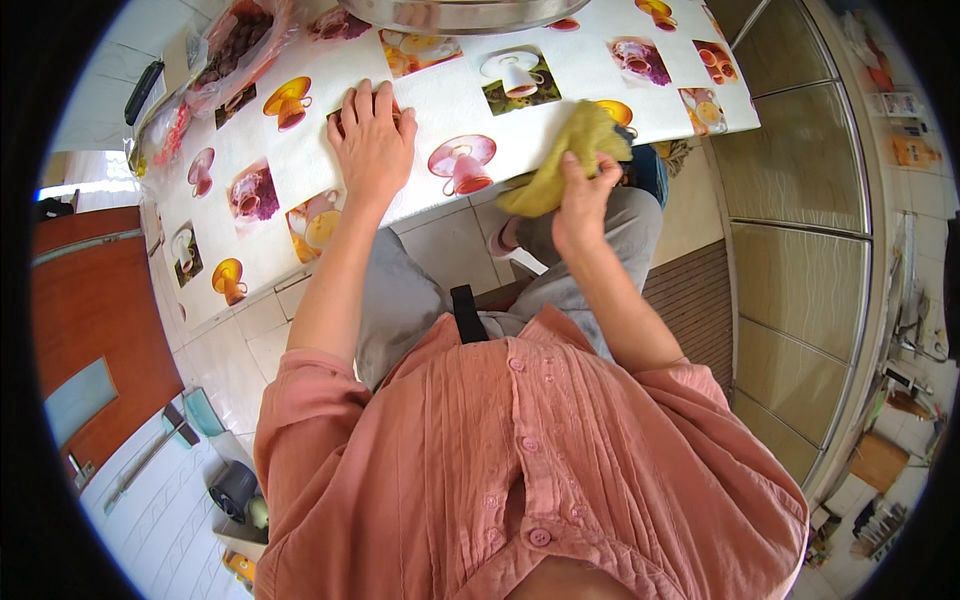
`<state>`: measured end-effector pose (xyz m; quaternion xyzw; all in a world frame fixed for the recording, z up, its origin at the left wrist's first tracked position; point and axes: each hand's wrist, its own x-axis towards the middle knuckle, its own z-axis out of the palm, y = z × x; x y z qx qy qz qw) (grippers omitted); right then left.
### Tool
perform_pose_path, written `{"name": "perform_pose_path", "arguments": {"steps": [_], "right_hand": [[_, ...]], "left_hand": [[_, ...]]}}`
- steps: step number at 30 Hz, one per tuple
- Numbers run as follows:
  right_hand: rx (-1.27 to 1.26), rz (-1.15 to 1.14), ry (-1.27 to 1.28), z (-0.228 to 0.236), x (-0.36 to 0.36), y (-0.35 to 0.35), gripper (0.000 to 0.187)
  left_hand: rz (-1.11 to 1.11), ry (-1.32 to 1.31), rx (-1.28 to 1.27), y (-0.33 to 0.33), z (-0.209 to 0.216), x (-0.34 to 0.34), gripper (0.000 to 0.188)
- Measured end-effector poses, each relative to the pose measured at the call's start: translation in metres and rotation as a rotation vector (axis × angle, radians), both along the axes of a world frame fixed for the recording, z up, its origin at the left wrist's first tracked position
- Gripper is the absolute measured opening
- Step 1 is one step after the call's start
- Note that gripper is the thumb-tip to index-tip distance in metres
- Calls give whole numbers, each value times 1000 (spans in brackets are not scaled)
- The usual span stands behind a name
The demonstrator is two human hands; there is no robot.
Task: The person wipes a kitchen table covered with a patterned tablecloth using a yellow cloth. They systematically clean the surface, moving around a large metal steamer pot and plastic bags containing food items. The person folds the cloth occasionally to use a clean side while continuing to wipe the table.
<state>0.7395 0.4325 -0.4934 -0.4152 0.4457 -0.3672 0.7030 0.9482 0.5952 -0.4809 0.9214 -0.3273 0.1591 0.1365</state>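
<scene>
My left hand (372, 140) lies flat on the table, palm down with its fingers stretched forward. Under it is a white tablecloth (420, 120) printed with cups and saucers. On the right, my right hand (586, 200) pinches a yellow-green cloth (558, 165) between thumb and fingers. The cloth hangs over the table's near edge, partly on the tabletop and partly below it, above my right knee. A dark patch shows at its far right corner.
A round metal tray or basin (460, 14) stands at the table's far side. At the far left lies a clear plastic bag (235, 50) with dark round things in it. Cabinets (800, 180) line the right side. A reddish-brown door (100, 320) is at the left.
</scene>
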Motion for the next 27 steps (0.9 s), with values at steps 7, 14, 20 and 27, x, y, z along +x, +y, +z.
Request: {"name": "perform_pose_path", "arguments": {"steps": [7,14,20,27], "right_hand": [[116,312,-51,98,-19,-11,33],[-826,796,294,102,-11,-120,60],[-1360,1127,558,84,7,-116,80],[-1370,1144,376,58,29,-21,84]], "left_hand": [[18,7,-8,4,-2,2,51],[17,34,-8,0,-1,3,52],[17,1,-26,3,-4,2,51],[28,59,-67,5,-2,1,52]]}}
